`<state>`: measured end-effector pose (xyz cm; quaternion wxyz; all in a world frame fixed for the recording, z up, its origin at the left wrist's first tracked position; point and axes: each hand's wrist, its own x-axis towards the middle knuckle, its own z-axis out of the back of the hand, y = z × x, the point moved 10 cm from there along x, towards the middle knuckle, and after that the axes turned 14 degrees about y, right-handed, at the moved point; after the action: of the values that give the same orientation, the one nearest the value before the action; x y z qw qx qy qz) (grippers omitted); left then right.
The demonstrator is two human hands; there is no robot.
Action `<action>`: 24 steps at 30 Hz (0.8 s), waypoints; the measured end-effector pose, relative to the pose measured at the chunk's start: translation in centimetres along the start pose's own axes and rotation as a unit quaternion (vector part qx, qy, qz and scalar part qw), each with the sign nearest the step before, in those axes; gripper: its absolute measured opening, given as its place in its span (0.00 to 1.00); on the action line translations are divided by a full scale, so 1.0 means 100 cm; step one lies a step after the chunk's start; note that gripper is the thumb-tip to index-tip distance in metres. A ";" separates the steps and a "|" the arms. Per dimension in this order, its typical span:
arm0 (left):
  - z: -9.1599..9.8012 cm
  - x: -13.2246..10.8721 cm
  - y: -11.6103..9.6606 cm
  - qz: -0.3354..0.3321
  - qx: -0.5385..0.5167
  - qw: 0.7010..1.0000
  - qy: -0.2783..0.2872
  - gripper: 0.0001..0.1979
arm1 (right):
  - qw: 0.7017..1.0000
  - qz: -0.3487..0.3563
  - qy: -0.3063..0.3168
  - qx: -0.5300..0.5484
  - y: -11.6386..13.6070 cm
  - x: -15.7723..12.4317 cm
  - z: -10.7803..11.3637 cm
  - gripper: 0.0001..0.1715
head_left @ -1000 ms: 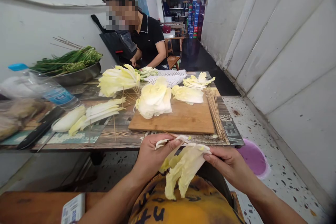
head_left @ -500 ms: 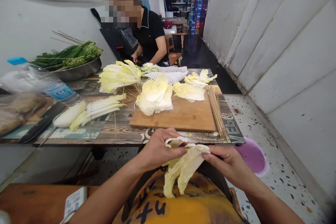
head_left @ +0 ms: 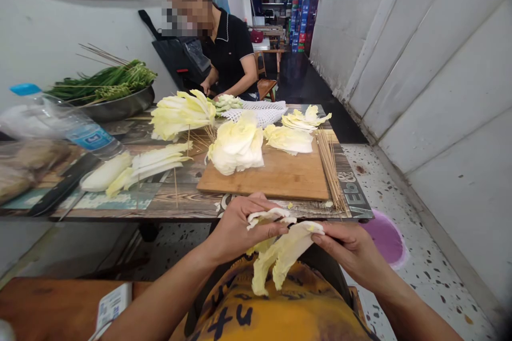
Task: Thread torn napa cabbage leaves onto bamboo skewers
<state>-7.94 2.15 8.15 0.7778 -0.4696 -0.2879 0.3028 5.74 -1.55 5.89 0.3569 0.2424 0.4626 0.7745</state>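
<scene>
Over my lap, just off the table's near edge, I hold pale yellow napa cabbage leaves [head_left: 286,253] in both hands. My left hand [head_left: 245,224] pinches the leaves, with one white stem end curling above its thumb. My right hand [head_left: 347,248] grips a leaf by its white end between thumb and fingers, and the soft tips hang down. Beyond my hands, a stack of cabbage leaves [head_left: 237,146] lies on the wooden cutting board [head_left: 276,176]. Another leaf pile [head_left: 290,138] sits at the board's back right. Bamboo skewers [head_left: 330,170] lie along the board's right edge.
At left are skewered cabbage [head_left: 182,112], cut cabbage pieces [head_left: 154,165], a knife [head_left: 64,186], a water bottle [head_left: 86,130] and a metal bowl of skewered greens [head_left: 124,106]. A co-worker [head_left: 232,53] sits across the table. A purple tub [head_left: 383,237] stands on the floor at right.
The leaf in my right hand has spread slightly away from the one in my left, and its hanging tips have risen a little. The table items have not moved.
</scene>
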 end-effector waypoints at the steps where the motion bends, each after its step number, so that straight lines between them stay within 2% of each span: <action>1: 0.002 -0.001 -0.005 -0.020 0.009 1.000 -0.006 0.04 | 0.999 0.018 -0.015 -0.045 0.004 -0.002 0.002 0.16; 3: 0.009 -0.004 -0.017 -0.064 0.035 0.997 -0.029 0.04 | 0.982 0.070 -0.052 -0.168 0.017 -0.010 0.004 0.18; 4: 0.014 -0.006 -0.023 -0.085 0.053 0.994 -0.049 0.04 | 0.963 0.100 -0.073 -0.241 0.025 -0.014 0.004 0.19; 7: 0.023 -0.014 -0.034 -0.127 0.120 0.978 -0.111 0.05 | 0.881 0.160 -0.106 -0.433 0.043 -0.025 -0.006 0.24; 10: 0.026 -0.020 -0.040 -0.155 0.176 0.959 -0.157 0.07 | 0.832 0.177 -0.090 -0.518 0.049 -0.026 -0.016 0.25; 13: 0.026 -0.024 -0.038 -0.158 0.197 0.950 -0.186 0.09 | 0.816 0.186 -0.084 -0.541 0.053 -0.024 -0.018 0.24; 16: 0.028 -0.023 -0.030 -0.124 0.195 0.954 -0.191 0.13 | 0.826 0.170 -0.106 -0.527 0.054 -0.024 -0.010 0.22; 18: 0.032 -0.022 -0.018 -0.066 0.150 0.968 -0.192 0.16 | 0.861 0.137 -0.135 -0.471 0.051 -0.025 0.006 0.20; 21: 0.025 -0.020 0.015 0.042 -0.051 0.987 -0.144 0.13 | 0.931 0.074 -0.160 -0.321 0.036 -0.028 0.030 0.17; 22: 0.016 -0.019 0.025 0.069 -0.139 0.981 -0.114 0.11 | 0.946 0.053 -0.160 -0.278 0.029 -0.029 0.036 0.16; 24: -0.002 -0.019 0.038 0.099 -0.290 0.950 -0.065 0.11 | 0.961 0.014 -0.158 -0.228 0.017 -0.032 0.042 0.15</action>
<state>-9.80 2.13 4.30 0.5539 -0.6802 -0.3648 0.3120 10.17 -2.28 9.18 0.4603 0.2805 0.2077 0.8162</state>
